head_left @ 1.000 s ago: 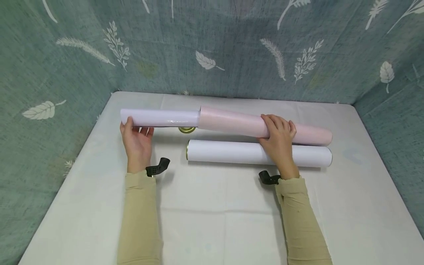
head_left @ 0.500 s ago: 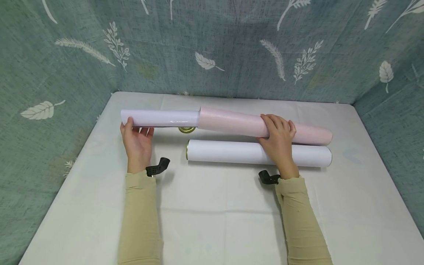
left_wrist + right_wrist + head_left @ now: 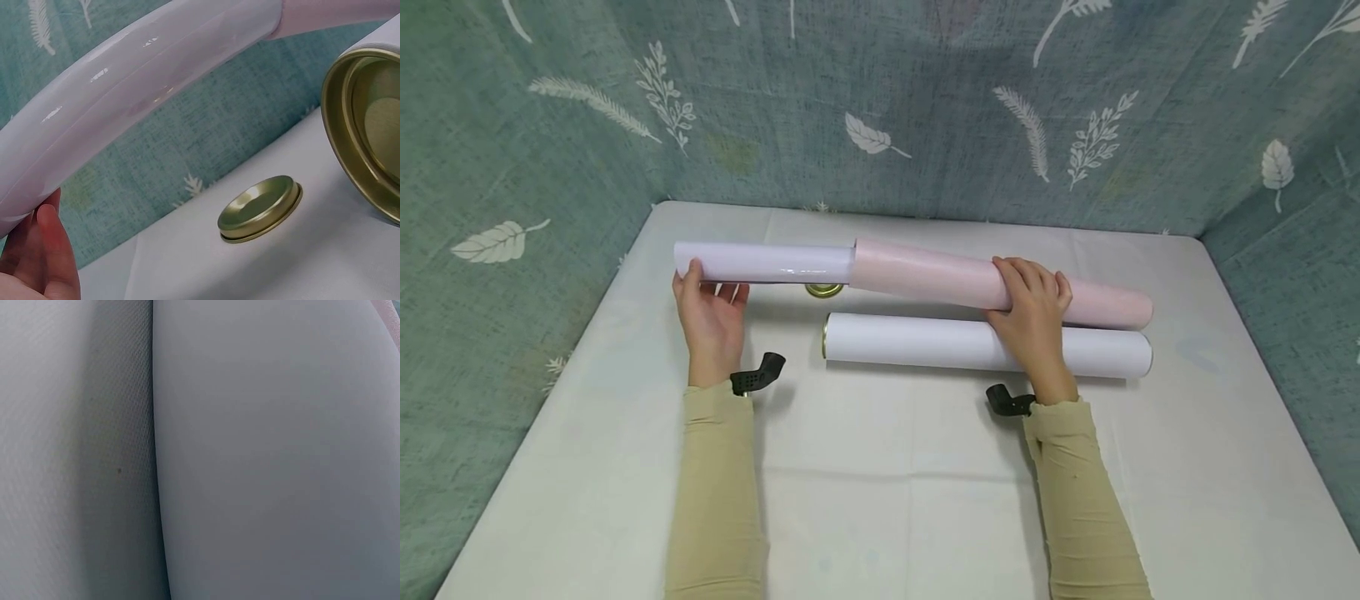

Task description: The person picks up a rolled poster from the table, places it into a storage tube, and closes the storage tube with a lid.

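Observation:
A glossy white paper roll sticks out of the left end of a pink tube; its right part is hidden inside. Near the roll's free end, my left hand pinches it, thumb in front and fingers beneath. My right hand grips the pink tube right of its middle, reaching over a white tube that lies in front. The pink tube slants, its left end raised. In the left wrist view the roll runs up from the fingertips into the pink tube.
A gold metal lid lies on the white-covered table behind the white tube's left end, partly hidden by the roll in the head view. The white tube has a gold end. A green leaf-patterned cloth surrounds the table's back and sides.
The view has shifted very slightly. Both hands keep their hold, and the roll sticks out of the pink tube by about the same length.

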Tool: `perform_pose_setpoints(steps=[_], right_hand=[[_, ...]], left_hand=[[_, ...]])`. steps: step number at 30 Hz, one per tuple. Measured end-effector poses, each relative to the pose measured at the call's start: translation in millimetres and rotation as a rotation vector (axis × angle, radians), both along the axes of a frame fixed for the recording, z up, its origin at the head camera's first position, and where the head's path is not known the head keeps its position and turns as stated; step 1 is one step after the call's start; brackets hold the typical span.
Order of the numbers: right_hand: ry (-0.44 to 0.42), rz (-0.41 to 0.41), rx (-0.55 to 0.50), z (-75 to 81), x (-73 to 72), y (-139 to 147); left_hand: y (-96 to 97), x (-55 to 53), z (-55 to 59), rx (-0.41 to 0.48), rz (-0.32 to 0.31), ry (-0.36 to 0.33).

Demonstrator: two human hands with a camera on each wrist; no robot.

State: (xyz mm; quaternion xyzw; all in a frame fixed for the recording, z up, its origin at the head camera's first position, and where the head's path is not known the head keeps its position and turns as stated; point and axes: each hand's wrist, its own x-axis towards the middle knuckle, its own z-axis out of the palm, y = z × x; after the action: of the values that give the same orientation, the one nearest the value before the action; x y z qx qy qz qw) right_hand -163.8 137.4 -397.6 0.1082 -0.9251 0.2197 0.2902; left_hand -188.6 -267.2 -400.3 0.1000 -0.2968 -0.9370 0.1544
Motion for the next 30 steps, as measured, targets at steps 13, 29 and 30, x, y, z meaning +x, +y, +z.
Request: perform_pose_setpoints(steps=[13, 29, 30], right_hand=[[-0.027, 0.001, 0.001, -2.4, 2.1, -4.5], [-0.016, -0.005, 0.008, -0.9, 0.2, 0.0], [-0.016, -0.005, 0.009, -1.0, 0.2, 0.2]], left_hand=[[-2.5, 5.0, 4.1, -0.002, 0.001, -0.013], [2.9, 3.7, 5.3, -0.016, 0.008, -0.005], [3.2, 3.7, 5.3, -0.013, 0.006, -0.005]])
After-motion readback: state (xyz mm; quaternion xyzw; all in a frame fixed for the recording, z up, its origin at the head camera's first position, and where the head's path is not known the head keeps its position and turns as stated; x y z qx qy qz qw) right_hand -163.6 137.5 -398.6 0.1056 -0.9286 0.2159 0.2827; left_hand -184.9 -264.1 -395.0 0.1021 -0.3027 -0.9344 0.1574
